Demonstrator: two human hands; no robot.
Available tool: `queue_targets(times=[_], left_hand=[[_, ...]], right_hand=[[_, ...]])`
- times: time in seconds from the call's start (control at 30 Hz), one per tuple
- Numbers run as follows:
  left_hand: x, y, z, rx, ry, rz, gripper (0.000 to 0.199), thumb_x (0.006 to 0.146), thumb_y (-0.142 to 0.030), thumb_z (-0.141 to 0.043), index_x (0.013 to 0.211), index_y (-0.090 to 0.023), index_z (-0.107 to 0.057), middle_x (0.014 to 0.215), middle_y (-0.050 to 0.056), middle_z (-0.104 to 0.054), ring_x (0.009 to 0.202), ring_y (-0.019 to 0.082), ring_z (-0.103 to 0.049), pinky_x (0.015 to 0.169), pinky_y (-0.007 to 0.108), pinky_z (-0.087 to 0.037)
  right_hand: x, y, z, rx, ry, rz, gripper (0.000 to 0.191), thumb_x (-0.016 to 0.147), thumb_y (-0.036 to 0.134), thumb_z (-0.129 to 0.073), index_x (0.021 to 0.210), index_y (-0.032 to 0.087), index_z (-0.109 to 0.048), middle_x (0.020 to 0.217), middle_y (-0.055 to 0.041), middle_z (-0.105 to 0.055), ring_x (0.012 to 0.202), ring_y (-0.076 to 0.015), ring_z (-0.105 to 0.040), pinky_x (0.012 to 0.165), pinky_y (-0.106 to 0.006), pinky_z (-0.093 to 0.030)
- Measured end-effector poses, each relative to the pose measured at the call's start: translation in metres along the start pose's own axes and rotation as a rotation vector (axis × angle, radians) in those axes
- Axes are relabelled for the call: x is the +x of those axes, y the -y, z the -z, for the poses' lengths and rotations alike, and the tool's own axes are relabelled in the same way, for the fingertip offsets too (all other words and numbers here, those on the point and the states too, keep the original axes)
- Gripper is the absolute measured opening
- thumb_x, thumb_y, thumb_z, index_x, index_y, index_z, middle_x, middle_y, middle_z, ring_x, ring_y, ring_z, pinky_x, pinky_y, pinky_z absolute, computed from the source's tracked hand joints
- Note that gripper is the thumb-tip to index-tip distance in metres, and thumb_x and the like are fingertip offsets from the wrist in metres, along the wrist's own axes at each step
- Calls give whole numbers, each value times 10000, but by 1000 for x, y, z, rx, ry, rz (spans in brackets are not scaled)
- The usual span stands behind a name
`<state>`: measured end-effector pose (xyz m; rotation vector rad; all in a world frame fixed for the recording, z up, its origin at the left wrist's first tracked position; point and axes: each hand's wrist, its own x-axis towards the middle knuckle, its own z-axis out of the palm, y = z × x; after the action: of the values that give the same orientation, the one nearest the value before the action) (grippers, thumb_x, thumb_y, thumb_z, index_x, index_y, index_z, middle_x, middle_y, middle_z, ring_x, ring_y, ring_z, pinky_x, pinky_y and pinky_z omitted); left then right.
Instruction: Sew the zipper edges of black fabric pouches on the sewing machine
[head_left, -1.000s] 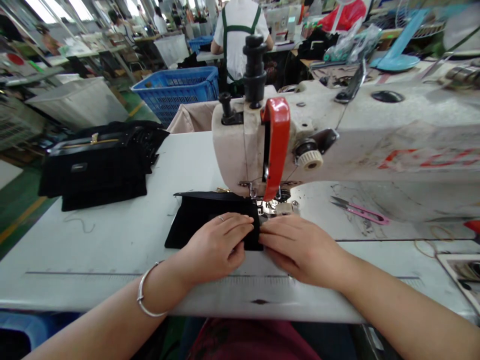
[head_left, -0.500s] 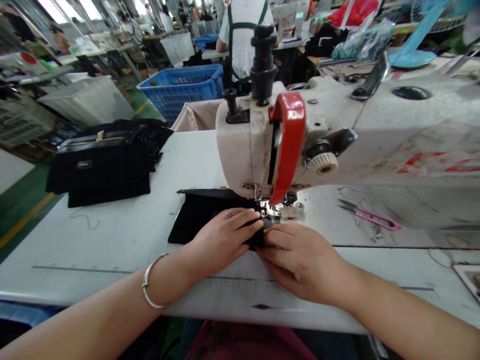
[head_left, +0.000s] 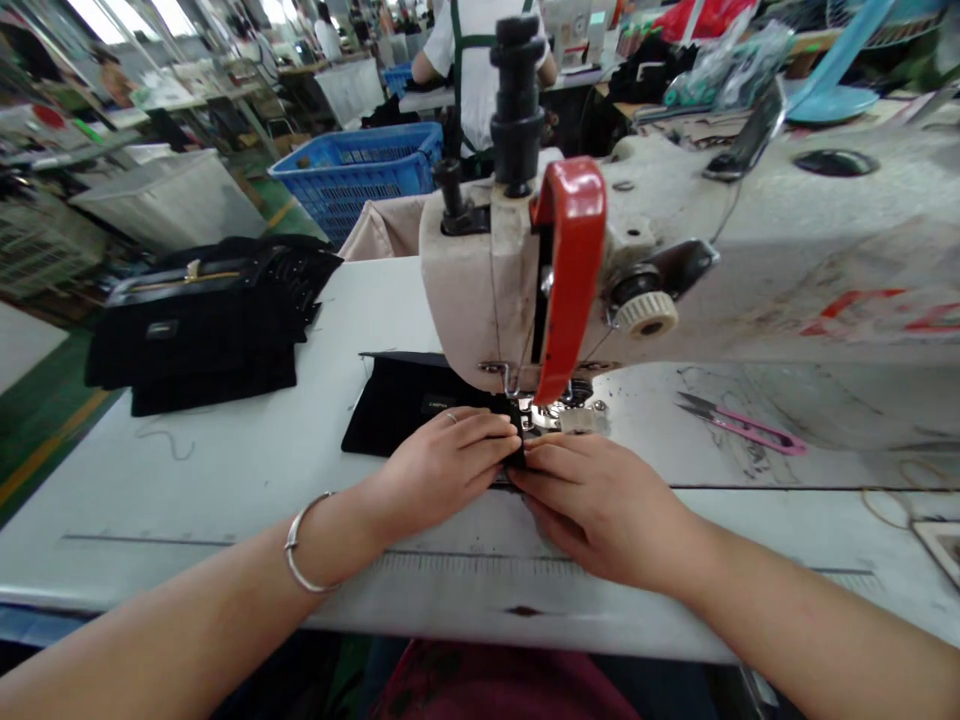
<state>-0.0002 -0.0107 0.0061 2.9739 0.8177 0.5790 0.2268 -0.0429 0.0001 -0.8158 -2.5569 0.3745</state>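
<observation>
A black fabric piece (head_left: 394,405) with a small dark label lies on the white sewing table, its right edge at the presser foot (head_left: 541,414) of the sewing machine (head_left: 465,290). My left hand (head_left: 442,462) rests flat on top of the piece, fingers stretched toward the needle area. At the near right corner, my right hand (head_left: 600,505) has its fingers closed on the edge of the fabric; the fingertips are partly hidden. A red guard (head_left: 574,280) on the machine head stands just above the hands.
Pink-handled thread snips (head_left: 742,424) lie right of the presser foot. A stack of black fabric pieces (head_left: 195,325) with a zipper sits at the table's left. Beyond the table are a blue crate (head_left: 356,180) and a person in a white top (head_left: 480,70). A ruler scale (head_left: 480,562) marks the near edge.
The black fabric piece has slid away from me along the presser foot, and its label has come into sight. Both hands have moved slightly forward with it. The view has shifted a little.
</observation>
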Motion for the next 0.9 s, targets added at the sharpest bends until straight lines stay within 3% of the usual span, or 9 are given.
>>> queue_targets(times=[0.27,0.5,0.67,0.9], left_hand=[[-7,-3,2,-62,-17,-56,201,950,-121,-533,1117,-163,-637,1138,23,-702,1111,130,-630,1032,314,-513],[-7,-3,0,-150,-30,44,182,932,-143,-571,1074,-192,-674,1127,23,-702,1085,149,-636,1010,336,-520],[-3,-7,0,-236,-90,190,163,933,-166,-570,1066,-186,-662,1063,28,-711,1031,146,-653,970,314,-534],[1,-10,1,-255,-117,293,126,926,-131,-553,1034,-170,-606,1010,27,-678,956,127,-646,916,269,-528]], right_hand=[[-9,-14,14,57,-105,6,233,887,126,-502,1019,189,-684,1043,-45,-707,917,-188,-632,806,-363,-485],[-8,-15,13,27,-68,5,242,886,149,-510,1034,198,-695,991,-50,-691,844,-184,-596,755,-364,-453],[-7,-16,9,2,-72,-13,256,893,145,-511,1089,192,-668,999,-54,-682,871,-191,-599,749,-365,-443],[0,-17,2,-92,-105,-19,149,934,224,-529,996,177,-656,955,-51,-674,882,-199,-601,774,-367,-449]])
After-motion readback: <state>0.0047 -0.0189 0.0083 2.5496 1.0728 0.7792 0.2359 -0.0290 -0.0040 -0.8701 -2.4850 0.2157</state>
